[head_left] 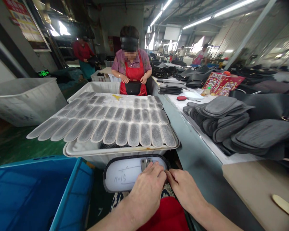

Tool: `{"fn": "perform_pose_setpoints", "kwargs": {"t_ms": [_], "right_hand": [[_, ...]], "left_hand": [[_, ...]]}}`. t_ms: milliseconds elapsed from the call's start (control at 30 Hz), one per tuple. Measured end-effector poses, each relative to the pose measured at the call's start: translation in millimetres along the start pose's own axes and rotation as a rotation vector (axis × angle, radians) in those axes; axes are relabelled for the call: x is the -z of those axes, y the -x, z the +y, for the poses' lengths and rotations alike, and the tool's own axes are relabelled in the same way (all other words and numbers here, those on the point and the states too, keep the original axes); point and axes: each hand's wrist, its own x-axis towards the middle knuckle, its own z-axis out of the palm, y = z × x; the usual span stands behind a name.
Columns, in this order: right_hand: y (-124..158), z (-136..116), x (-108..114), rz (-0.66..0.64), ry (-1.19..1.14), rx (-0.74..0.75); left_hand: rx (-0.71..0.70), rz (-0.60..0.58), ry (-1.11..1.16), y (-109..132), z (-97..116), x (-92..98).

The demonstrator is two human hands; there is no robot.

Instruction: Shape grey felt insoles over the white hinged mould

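Note:
A white oval template with a black rim (125,175) lies just in front of me, with "11=15" written on it and a small metal clip near its top edge. My left hand (148,186) rests on its right part, fingers curled against the surface by the clip. My right hand (183,186) presses beside it at the template's right edge, fingers bent; what lies under them is hidden. Beyond stands a white tray (120,150) covered with rows of grey oval pads on white backings (132,133).
A blue crate (36,192) sits at lower left, a white bin (26,99) at far left. Stacks of grey felt pieces (231,118) lie on the table to the right. A person in a red apron (133,69) works opposite, holding a black piece.

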Motion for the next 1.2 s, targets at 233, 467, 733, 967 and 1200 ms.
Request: {"fn": "perform_pose_setpoints", "kwargs": {"t_ms": [233, 467, 733, 967, 1200], "right_hand": [[-7.4, 11.0, 2.8, -0.069, -0.091, 0.006], [-17.1, 14.4, -6.8, 0.002, -0.006, 0.011], [-19.0, 5.6, -0.1, 0.013, 0.172, 0.001], [-23.2, 4.2, 0.0, 0.026, 0.313, 0.001], [-2.1, 15.8, 19.0, -0.03, 0.182, 0.196]], "left_hand": [[0.032, -0.024, 0.141, 2.6, -5.8, 27.1], [-0.155, -0.118, 0.254, 4.3, -25.5, 37.8], [-0.199, -0.06, 0.163, -2.4, -25.3, 24.7], [-0.138, -0.072, 0.169, -2.4, -23.8, 28.3], [-0.015, -0.031, 0.247, 23.8, -21.4, 42.2]]}}
